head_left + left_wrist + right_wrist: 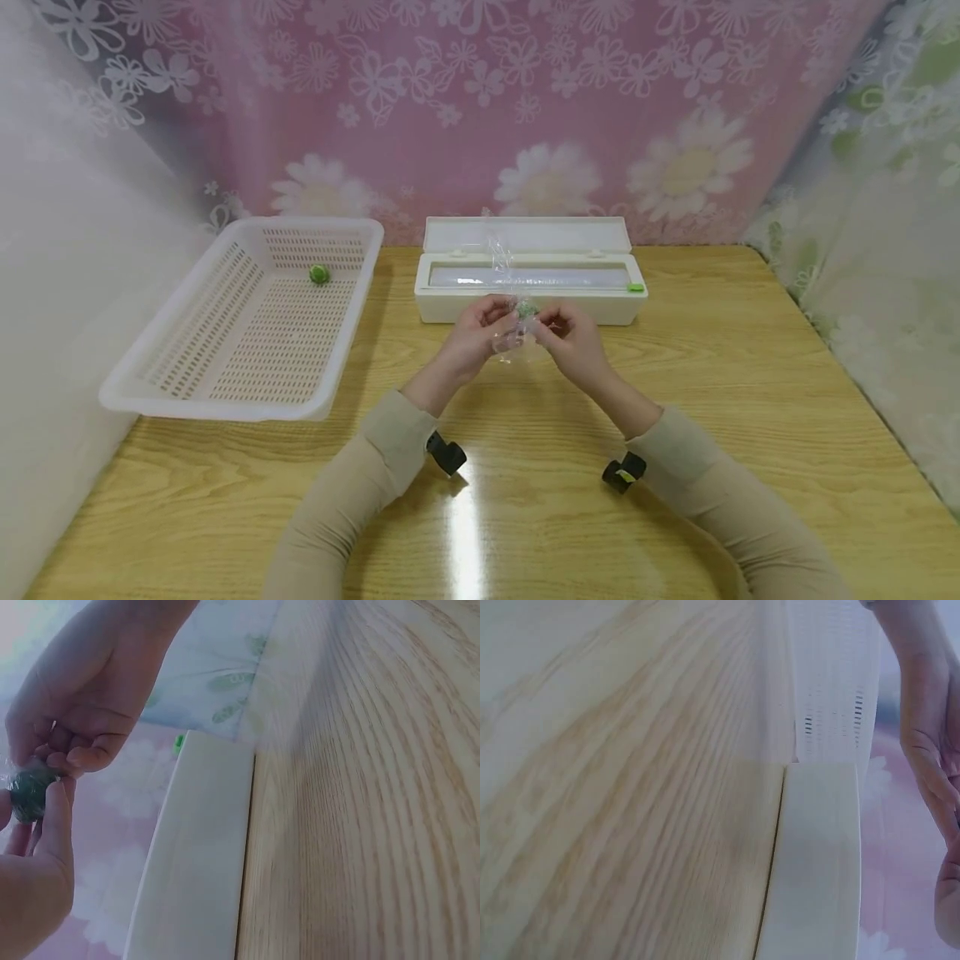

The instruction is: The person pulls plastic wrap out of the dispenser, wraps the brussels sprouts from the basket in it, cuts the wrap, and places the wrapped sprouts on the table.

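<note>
A small round green vegetable (527,309) in clear plastic film (508,340) is between the two hands, in front of the wrap box. My left hand (474,337) holds it between thumb and fingers; in the left wrist view the vegetable (30,795) looks dark green under shiny film. My right hand (572,343) has its fingers bent at the film on the other side, where it pinches the wrap. The right wrist view shows both hands only at its right edge, with the vegetable mostly hidden there.
Behind the hands stands a white wrap box (532,307), lid raised, with a roll inside and a green slider (635,287) at its right end. A white perforated basket (225,408) on the left contains another round green vegetable (318,274). Floral curtains surround the wooden table (540,525).
</note>
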`<state>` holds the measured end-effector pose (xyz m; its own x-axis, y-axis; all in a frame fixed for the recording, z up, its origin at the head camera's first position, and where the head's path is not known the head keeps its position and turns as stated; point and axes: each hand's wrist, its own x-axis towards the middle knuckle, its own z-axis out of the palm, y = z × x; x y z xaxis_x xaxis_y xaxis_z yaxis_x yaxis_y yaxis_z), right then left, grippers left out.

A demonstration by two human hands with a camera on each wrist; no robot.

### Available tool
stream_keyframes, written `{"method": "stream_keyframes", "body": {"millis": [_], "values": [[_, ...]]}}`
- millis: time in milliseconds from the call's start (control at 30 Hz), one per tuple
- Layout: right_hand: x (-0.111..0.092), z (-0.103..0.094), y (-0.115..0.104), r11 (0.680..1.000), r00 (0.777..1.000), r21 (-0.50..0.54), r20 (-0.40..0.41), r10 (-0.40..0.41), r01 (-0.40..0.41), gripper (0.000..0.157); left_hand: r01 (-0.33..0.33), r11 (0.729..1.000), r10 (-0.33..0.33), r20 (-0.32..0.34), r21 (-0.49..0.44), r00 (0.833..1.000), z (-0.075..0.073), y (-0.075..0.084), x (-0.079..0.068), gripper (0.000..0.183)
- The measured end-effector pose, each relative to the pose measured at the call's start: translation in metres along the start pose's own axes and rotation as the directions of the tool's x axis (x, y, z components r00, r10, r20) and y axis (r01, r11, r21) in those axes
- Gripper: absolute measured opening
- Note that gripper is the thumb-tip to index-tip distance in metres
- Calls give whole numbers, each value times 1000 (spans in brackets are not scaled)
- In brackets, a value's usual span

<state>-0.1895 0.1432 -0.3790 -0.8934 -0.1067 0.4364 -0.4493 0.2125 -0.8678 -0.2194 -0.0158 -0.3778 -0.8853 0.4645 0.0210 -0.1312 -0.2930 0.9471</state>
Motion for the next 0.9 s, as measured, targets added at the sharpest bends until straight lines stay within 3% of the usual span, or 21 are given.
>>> {"method": "stream_keyframes", "body": {"millis": [100,233,467,533,700,833,900], "values": [[1,0,-3,977,982,112,-11,186,-184,7,-20,1000,19,60,11,998,-3,1,-2,40],[2,0,-3,941,963,207,10,270,-266,9,-45,996,39,74,81,996,-4,3,-3,49],[2,0,-6,908,949,274,93,301,-316,12,-56,988,62,-41,146,997,2,3,-1,32],[2,0,-8,901,944,283,121,305,-328,14,-62,988,69,-45,138,997,3,3,-2,30],[4,-5,-13,916,933,199,173,317,-348,42,-77,986,83,-30,148,996,2,3,-4,27],[7,-7,-13,937,935,92,149,322,-337,37,-92,982,94,-5,163,996,3,2,-4,24],[7,-7,-13,942,942,92,119,313,-324,29,-97,982,98,2,160,995,3,1,-3,23]]}}
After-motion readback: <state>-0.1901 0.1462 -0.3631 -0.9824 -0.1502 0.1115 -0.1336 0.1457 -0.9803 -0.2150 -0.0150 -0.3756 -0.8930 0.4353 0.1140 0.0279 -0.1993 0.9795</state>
